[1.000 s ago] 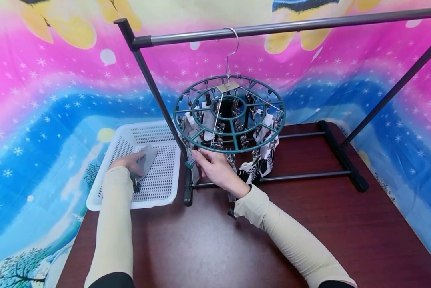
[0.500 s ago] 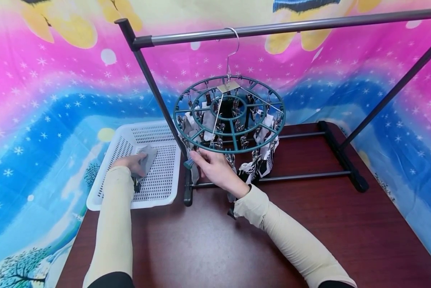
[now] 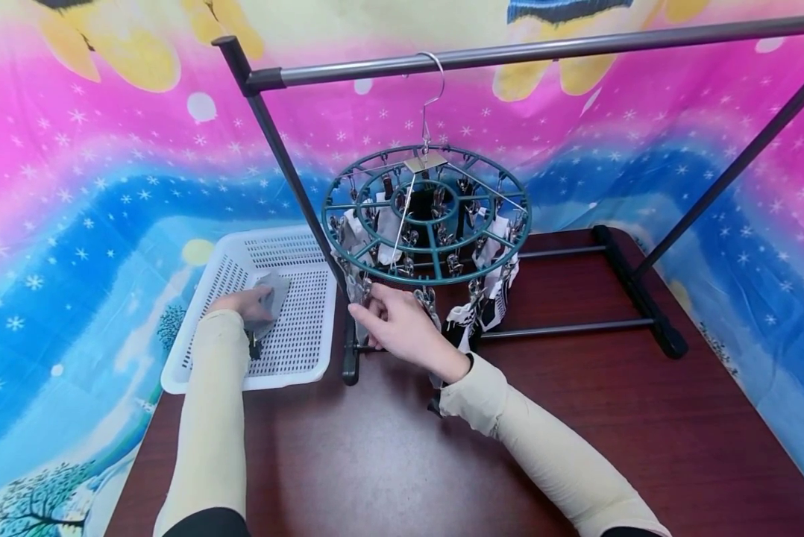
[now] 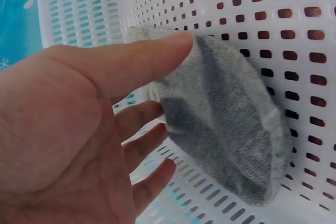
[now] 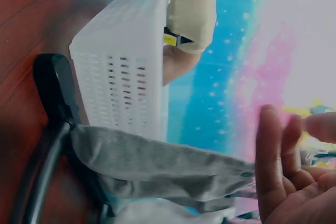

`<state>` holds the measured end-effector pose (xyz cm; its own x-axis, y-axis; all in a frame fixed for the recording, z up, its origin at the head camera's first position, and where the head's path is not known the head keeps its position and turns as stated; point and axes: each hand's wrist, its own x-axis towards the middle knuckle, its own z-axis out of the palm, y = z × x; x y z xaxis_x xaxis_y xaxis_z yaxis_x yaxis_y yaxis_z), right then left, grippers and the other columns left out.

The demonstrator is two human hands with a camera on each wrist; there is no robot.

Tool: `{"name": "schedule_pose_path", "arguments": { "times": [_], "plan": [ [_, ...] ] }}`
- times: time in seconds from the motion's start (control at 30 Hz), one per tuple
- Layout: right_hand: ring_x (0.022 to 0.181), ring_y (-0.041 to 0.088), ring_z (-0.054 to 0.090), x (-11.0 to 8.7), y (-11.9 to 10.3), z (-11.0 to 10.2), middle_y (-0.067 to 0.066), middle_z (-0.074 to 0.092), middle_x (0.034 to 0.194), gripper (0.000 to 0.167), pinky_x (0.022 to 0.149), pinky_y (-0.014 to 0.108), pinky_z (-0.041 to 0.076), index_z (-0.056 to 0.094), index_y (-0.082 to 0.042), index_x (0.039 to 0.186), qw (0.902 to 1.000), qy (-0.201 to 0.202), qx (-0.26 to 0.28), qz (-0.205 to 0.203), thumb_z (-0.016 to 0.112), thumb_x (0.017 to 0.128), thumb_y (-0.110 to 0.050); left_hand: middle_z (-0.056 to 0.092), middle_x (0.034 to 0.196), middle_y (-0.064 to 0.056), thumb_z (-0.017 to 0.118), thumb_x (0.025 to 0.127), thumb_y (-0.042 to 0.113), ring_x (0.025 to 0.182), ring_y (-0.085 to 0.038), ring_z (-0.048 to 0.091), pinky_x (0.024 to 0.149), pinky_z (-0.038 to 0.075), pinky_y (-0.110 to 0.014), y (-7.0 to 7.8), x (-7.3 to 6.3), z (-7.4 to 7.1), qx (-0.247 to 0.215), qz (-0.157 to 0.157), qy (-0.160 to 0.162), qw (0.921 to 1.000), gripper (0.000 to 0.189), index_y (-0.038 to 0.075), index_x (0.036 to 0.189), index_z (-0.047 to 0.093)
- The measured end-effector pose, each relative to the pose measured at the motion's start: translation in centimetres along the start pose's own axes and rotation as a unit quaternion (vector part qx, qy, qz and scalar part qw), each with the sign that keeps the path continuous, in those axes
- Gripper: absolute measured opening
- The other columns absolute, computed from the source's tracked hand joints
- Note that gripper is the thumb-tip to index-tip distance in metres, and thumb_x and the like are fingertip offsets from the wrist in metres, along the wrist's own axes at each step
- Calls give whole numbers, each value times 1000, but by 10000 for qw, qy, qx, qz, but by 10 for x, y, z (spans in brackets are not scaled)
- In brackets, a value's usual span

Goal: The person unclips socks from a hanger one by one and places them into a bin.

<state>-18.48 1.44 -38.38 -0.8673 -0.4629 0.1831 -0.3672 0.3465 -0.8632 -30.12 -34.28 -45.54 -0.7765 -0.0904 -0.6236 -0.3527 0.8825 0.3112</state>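
One loose sock (image 4: 226,119), grey, is inside the basket (image 3: 308,313), which stands on the desk (image 3: 388,447) at about 8 o'clock from the hanger (image 3: 435,281).

Left grip (image 3: 239,303): narrow, thumb over the loose sock's face, cloth pinched against what lies behind. Whether the cloth touches the basket floor, cannot tell.

Right grip (image 3: 402,324): at 7 o'clock on the hanger, just beside a clip (image 3: 367,286); thumb and forefinger part-way apart, nothing seen held between them. Contact with the clip: cannot tell. A grey hung sock (image 5: 163,166) dangles next to it, rounded end down. Hanger hooks over the rack (image 3: 543,52).

Step, as judged: changeover. Hung sock looks secured; loose sock seems next in line.

Next move probably calls for the left grip to lift the loose sock toward 2 o'clock, over the basket rim, cuff uppermost, while the right grip picks a vacant clip and squeezes it apart. Possible fault: limp cloth folding away from the clip mouth; a steady cuff should help.
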Motion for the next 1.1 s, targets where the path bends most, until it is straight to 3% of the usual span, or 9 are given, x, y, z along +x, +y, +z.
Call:
{"name": "schedule_pose_path", "arguments": {
  "times": [0.07,0.13,0.23,0.3,0.5,0.63,0.77,0.97,1.1],
  "plan": [
    [59,9,64,-7,-7,-1,-2,69,70,23,57,28,50,62,-12,95,9990,3,-430,-108,59,106,-32,8,170,-28,62,102,27,151,-57,19,119,24,-70,1,0,-1,24,120,-32,9999,87,18,167,5],
    [62,3,64,-15,-15,-2,-6,73,73,23,61,26,50,68,-9,107,9957,81,-882,-270,61,106,-30,9,170,-28,60,103,25,151,-57,21,119,26,-69,2,-3,-2,-28,208,-20,9998,85,20,168,6],
    [64,0,64,-30,-27,-8,-8,76,78,39,64,24,50,67,-3,132,9851,282,-1593,-579,63,104,-30,14,169,-28,62,101,23,149,-55,27,116,33,-68,7,-11,-5,-30,322,95,9994,86,27,168,8],
    [66,1,63,-40,-34,-15,-8,76,80,45,63,22,49,63,-4,140,9759,483,-1937,-880,65,102,-29,18,169,-27,61,100,24,149,-55,26,116,32,-69,12,-19,-9,93,501,244,9984,83,27,167,12],
    [70,2,66,-59,-45,-51,-4,77,90,28,65,22,54,74,-11,125,9513,1232,-1936,-2059,70,99,-20,26,165,-30,52,106,26,150,-56,24,118,25,-71,33,-44,-24,772,1373,882,9836,66,12,165,25],
    [74,8,66,-62,-44,-81,1,77,93,26,66,29,54,75,-8,122,9296,1813,-1860,-2614,71,97,-13,31,165,-26,55,107,26,148,-53,32,118,27,-69,48,-67,-25,1050,1851,1399,9670,62,14,163,31],
    [81,17,62,-58,-38,-108,3,70,83,27,73,32,48,75,-7,122,9176,2272,-1939,-2624,70,96,-10,43,161,-21,58,106,28,139,-48,49,113,37,-66,60,-98,-15,1395,2351,1951,9419,58,16,160,40],
    [102,28,60,-50,-15,-135,9,71,90,26,91,44,46,77,-8,120,9116,2708,-2097,-2274,71,94,-8,66,140,-13,63,103,31,112,-34,71,95,55,-56,72,-138,22,1714,3138,2554,8983,43,15,144,61],
    [107,28,60,-47,-1,-145,11,75,102,23,93,46,46,78,-8,117,9154,2698,-2182,-2040,71,95,-10,74,125,-6,67,102,32,104,-23,73,90,59,-48,87,-153,56,1206,3848,2406,8829,35,14,132,69]
  ]
}}
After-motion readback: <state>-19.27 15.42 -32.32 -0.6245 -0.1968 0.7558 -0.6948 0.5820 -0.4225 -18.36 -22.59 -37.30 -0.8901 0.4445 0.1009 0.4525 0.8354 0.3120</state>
